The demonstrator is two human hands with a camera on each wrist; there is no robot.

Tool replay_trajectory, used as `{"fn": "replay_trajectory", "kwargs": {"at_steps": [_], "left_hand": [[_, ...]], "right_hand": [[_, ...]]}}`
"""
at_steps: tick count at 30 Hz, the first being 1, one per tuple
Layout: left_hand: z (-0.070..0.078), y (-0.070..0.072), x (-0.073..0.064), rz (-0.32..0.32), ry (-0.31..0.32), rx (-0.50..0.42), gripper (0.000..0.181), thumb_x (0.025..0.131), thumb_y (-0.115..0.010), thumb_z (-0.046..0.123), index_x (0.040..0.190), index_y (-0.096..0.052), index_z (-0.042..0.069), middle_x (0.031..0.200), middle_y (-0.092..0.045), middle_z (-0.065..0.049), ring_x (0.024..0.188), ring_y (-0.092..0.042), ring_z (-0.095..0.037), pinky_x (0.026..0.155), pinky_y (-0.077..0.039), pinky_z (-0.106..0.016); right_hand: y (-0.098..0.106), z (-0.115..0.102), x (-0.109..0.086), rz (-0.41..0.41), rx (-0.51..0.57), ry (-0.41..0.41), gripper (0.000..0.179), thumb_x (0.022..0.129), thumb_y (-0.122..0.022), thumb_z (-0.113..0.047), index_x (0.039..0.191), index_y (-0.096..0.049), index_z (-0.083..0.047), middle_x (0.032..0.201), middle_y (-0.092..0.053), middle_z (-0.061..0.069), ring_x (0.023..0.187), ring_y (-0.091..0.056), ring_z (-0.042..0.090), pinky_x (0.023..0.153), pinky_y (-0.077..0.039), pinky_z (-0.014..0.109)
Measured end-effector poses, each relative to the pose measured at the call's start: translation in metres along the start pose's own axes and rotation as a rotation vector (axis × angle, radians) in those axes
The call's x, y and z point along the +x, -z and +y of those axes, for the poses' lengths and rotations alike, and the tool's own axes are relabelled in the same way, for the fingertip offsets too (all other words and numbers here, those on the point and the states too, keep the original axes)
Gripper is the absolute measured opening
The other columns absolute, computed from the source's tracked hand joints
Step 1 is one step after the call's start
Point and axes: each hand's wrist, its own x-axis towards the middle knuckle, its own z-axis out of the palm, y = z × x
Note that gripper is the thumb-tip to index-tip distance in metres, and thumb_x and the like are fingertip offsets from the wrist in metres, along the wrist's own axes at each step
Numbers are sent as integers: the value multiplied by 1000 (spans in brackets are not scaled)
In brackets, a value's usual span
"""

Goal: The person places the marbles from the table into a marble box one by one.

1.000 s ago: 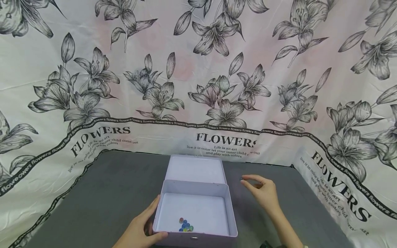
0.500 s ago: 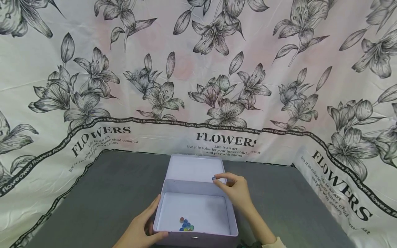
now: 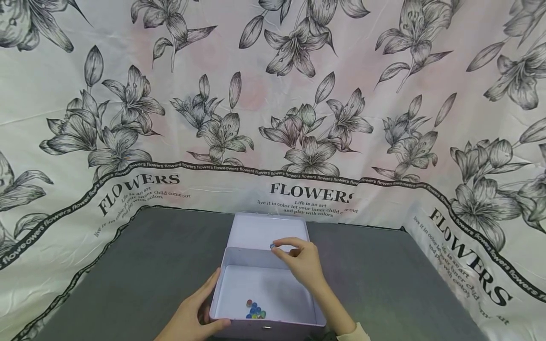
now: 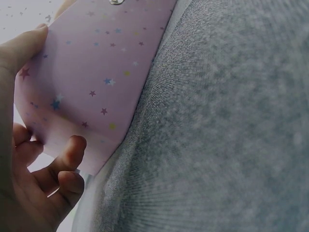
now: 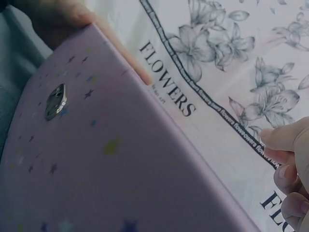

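A pale lilac tin box (image 3: pixel 277 289) stands on the table with its lid (image 3: pixel 256 229) folded back. My left hand (image 3: pixel 194 315) grips its front left corner, thumb on the front wall and fingers along the side. Several small glass marbles (image 3: pixel 255 310), mostly blue, lie inside near the front wall. Above the box's back edge, my right hand (image 3: pixel 300 265) pinches a blue marble (image 3: pixel 272 246) between thumb and fingertips. In the left wrist view, coloured stars cover the box's front (image 4: pixel 91 82). The right wrist view shows my right hand (image 5: pixel 289 164) beyond the box rim, its marble out of sight.
The dark grey table (image 3: pixel 170 251) extends on both sides of the box. A white floral cloth (image 3: pixel 222 189) hangs behind and around it. A metal clasp (image 5: pixel 56 102) sits on the box's front wall.
My right hand has moved left with the blue marble, from beside the box on the right to over its back edge. The left hand and the box have stayed put.
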Motion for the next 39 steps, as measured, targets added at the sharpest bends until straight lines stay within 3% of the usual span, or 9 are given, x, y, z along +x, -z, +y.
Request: {"fn": "replay_trajectory", "kwargs": {"at_steps": [8,15,17,21,24,28,32,39], "left_hand": [[-2,-1,-3,-28,-3,-43,109,88,-88,37,171,-20,14,174,-21,-20,128,-60,-38,91,-60,-37],[0,1,1,-15,-11,0,108,87,-88,41,171,-23,18,174,-24,-15,142,-50,-41,99,-55,-35],[1,2,1,-15,-24,12,107,88,-88,40,171,-23,18,174,-25,-15,141,-51,-38,100,-54,-33],[0,4,2,-31,-53,-14,105,90,-86,35,171,-22,17,174,-23,-18,122,-62,-22,90,-55,-23],[0,5,1,-32,-59,-22,105,90,-87,34,171,-21,17,174,-23,-18,119,-63,-21,89,-54,-20],[-1,4,0,-11,-24,9,108,87,-88,40,171,-23,19,174,-25,-12,137,-54,-32,98,-52,-23],[0,3,0,-4,-6,13,109,86,-89,41,171,-24,20,174,-25,-11,142,-49,-36,102,-53,-30],[1,3,1,-24,-15,-12,108,88,-88,39,171,-21,18,174,-23,-16,129,-58,-31,97,-56,-31]], "right_hand": [[-4,4,-1,-16,-38,-36,12,89,-87,-16,101,-85,-20,101,-80,0,41,-33,-1,44,-29,21],[-4,9,0,-83,-145,-31,11,89,-87,-14,99,-86,-17,99,-81,0,40,-33,-1,43,-30,19],[-5,11,0,-107,-186,-27,10,89,-87,-13,98,-86,-16,98,-81,1,40,-32,-1,42,-29,19],[-8,14,1,-177,-264,-25,8,88,-87,-12,96,-86,-13,102,-82,6,42,-31,-1,42,-30,18],[-10,16,-1,-251,-309,-36,8,87,-86,-12,95,-85,-10,102,-81,7,44,-33,3,44,-32,20],[-12,17,-6,-372,-406,-41,7,87,-86,-13,93,-84,-11,95,-81,1,63,-59,12,62,-54,34],[-12,17,-11,-462,-494,-6,6,84,-87,-10,88,-84,-13,92,-80,-4,94,-73,22,89,-58,50],[-13,16,-13,-461,-536,-17,10,81,-88,-6,86,-84,-13,89,-79,-5,91,-73,21,83,-59,43]]}}
